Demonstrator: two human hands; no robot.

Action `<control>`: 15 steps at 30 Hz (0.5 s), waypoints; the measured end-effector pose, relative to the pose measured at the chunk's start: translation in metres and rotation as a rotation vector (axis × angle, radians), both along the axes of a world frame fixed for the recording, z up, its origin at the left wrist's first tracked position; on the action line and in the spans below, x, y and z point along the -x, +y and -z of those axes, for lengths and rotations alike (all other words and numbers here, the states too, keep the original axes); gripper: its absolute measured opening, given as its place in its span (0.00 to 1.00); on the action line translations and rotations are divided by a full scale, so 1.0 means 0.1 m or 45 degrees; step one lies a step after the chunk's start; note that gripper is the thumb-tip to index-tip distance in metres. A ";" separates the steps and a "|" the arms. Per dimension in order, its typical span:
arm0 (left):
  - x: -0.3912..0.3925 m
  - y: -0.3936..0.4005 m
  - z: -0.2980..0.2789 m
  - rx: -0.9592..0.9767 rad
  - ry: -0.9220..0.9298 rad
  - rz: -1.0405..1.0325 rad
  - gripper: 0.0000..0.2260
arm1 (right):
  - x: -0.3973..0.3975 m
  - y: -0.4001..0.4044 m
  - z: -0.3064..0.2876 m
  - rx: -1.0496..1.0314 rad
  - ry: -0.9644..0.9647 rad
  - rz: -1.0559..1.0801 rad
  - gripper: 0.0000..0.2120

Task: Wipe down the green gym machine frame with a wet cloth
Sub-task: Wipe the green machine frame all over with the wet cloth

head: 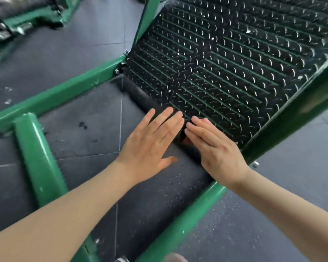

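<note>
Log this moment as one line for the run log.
left hand flat, open | right hand flat, open | both at footplate lower edge | no cloth visible | green frame untouched

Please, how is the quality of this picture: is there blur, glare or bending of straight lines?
In the head view: the top-left corner is blurred, as is the bottom edge; glare streaks run along the green tube at left; the straight green frame bars bow slightly, as a wide-angle lens does; the left hand, right hand and black tread plate are fairly sharp under soft, even light.
</note>
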State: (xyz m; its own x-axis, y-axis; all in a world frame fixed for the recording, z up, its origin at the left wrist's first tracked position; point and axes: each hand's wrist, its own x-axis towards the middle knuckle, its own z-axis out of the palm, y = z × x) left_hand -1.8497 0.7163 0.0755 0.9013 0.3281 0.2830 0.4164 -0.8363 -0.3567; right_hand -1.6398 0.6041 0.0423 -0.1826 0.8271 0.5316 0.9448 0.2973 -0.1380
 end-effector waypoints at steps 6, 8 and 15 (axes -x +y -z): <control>0.59 -0.20 0.07 0.105 0.016 -0.179 0.49 | 0.58 0.21 -0.02 -0.021 0.069 -0.097 0.27; 0.66 -0.26 0.18 0.156 -0.018 -0.200 0.48 | 0.61 0.20 0.03 -0.014 0.045 -0.122 0.27; 0.85 -0.78 1.16 0.324 -0.039 -0.165 0.46 | 0.34 -0.32 0.79 0.206 -0.104 0.115 0.31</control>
State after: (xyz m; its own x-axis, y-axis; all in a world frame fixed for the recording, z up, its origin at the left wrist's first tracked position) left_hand -1.9351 0.6387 -0.0400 0.8393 0.5042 0.2034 0.5334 -0.8362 -0.1278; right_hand -1.6743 0.5723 -0.0362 -0.1409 0.9155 0.3769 0.9766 0.1909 -0.0987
